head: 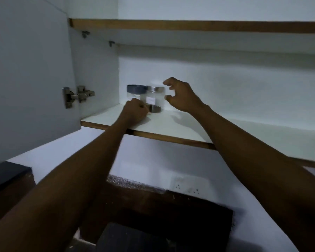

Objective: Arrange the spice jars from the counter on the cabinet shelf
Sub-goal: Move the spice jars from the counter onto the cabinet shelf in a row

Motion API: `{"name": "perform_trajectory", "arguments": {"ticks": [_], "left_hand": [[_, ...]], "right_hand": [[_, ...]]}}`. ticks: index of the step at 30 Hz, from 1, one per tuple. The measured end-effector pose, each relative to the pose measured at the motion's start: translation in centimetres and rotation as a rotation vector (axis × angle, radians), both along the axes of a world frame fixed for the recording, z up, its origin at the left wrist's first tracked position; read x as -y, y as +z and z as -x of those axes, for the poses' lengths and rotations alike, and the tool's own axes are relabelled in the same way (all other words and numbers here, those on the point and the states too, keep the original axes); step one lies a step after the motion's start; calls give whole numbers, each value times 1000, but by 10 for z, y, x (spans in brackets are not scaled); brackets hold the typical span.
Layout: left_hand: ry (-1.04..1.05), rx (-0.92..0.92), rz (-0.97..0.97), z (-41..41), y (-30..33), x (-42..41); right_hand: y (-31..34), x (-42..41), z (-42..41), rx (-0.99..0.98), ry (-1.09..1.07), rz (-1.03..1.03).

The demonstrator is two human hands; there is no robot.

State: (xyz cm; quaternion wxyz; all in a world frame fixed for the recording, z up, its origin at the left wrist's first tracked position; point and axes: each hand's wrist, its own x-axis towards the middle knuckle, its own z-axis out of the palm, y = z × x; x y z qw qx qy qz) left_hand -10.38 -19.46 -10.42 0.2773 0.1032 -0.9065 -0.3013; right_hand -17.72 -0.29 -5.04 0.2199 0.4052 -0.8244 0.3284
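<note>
Two clear spice jars stand side by side in the back left corner of the white cabinet shelf [171,124]. The left jar [135,90] has a dark blue lid. The right jar [155,99] has a silver lid, a white label and dark spice at its bottom. My left hand [135,111] rests on the shelf in front of the jars as a closed fist, hiding the lower part of the blue-lidded jar. My right hand [180,95] hovers just right of the silver-lidded jar, fingers curled and apart, not touching it.
The open cabinet door [29,70] with its metal hinge [78,96] hangs on the left. An upper shelf [189,26] runs overhead. Below the cabinet lie a white wall, a dark counter edge [162,206] and a dark object [7,175] at left.
</note>
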Motion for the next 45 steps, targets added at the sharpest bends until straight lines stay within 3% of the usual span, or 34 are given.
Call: {"name": "perform_trajectory", "arguments": {"ticks": [3,5,7,10,16,21,26,32,35,39,45], "left_hand": [[24,87,118,-22,-9,-41],[98,35,204,-44,-25,-85],[10,-181,247,-62,-47,-131],[-289,-437,254,-81,-86,-207],[-505,-584,-82,-101,-164,-316],[-702,-315,-169,-134,-268,-387],[-860,131,-242,-162,-358,-426],[-929,583,29,-187,-446,-454],[-977,755,312,-190,-478,-461],[-944,854,358,-198,-505,-466],[-949,802,259,-194,-508,-463]], "right_hand": [[-27,-55,-29,28,-19,2],[-49,-95,-49,106,-61,1],[-71,-127,-70,136,-105,0],[-95,-168,-103,27,-142,66],[-156,-237,-158,-123,-263,245],[-272,-309,-185,115,-417,246],[-390,-364,-225,637,-614,161],[-485,-393,-270,1027,-680,38],[-518,-399,-287,1217,-667,-56],[-546,-407,-296,1266,-685,-92],[-540,-417,-304,1193,-695,-102]]}}
